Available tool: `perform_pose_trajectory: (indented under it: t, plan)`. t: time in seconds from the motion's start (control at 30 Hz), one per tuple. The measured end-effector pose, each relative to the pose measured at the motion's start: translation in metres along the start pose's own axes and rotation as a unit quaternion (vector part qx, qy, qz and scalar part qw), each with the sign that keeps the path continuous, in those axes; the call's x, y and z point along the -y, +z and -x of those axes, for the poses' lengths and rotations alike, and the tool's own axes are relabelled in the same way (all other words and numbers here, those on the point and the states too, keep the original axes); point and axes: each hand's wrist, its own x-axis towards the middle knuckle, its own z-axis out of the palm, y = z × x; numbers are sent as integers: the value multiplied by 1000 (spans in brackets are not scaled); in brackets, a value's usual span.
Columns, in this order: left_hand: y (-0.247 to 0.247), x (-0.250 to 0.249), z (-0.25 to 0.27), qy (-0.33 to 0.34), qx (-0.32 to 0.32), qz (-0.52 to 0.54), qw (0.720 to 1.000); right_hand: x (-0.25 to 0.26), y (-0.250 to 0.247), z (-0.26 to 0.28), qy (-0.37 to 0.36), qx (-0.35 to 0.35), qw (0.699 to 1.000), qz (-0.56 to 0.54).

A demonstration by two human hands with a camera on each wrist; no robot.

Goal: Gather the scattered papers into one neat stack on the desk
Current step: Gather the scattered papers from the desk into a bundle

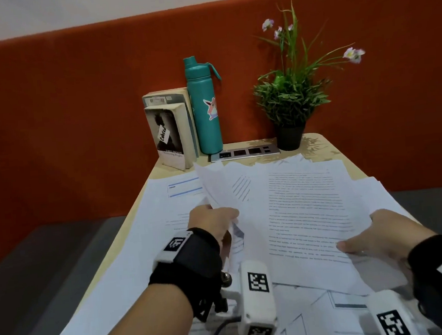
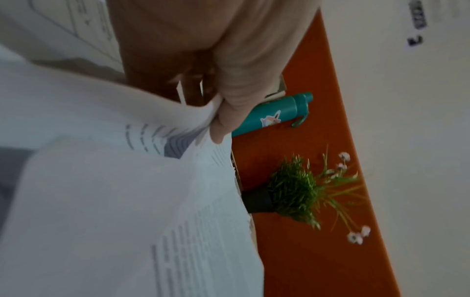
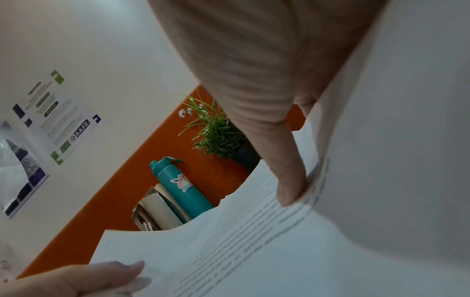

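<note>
Mid-gather: left hand [image 1: 213, 219] pinches lifted sheets [image 1: 216, 186], right hand [image 1: 376, 234] grips text page [image 1: 305, 213] over desk [image 1: 326, 143] centre. Next: merge, square edges.

The head view looks down and forward over the bench [image 1: 329, 145]; both wrist views sit close behind the fingers, tilted, sharing the teal bottle [image 1: 204, 108] and potted plant [image 1: 290, 101].

front paperback [image 1: 168, 134]: slanted white sticker reads "cancel"; cover bottom reads "emily brontë" over "wuthering heights", small and faint. wall poster [image 3: 59, 120]: logo reads "s.a.f.e."; other lines blurred. printed papers [image 1: 306, 210]: text too small to read.
</note>
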Motion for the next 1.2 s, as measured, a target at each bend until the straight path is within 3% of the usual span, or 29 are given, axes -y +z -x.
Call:
perform_pose_trajectory:
  t: [0.23, 0.4, 0.53, 0.7, 0.9, 1.07, 1.2]
  plan:
    - [2, -22, -4, 83, -57, -159, 982, -7, -10, 2, -33, -6, 998, -61]
    - [-22, -64, 13, 149, 21, -172, 974, -23, -31, -6, -75, -63, 989, -112]
    - [-46, -94, 12, 169, 70, -163, 969, -18, -51, -7, -138, -94, 940, -297]
    - [-61, -116, 4, 202, 79, -163, 962, 8, -63, -15, -189, -44, 888, -418]
    - [-58, -119, -4, 179, 119, -120, 969, 50, -49, -24, -163, 39, 901, -401]
    - [-64, -109, -15, 135, 119, -31, 983, 75, -34, -27, -136, 46, 892, -429]
    - [-51, -95, -21, 149, 134, -6, 980, 90, -17, -24, -136, 86, 907, -390]
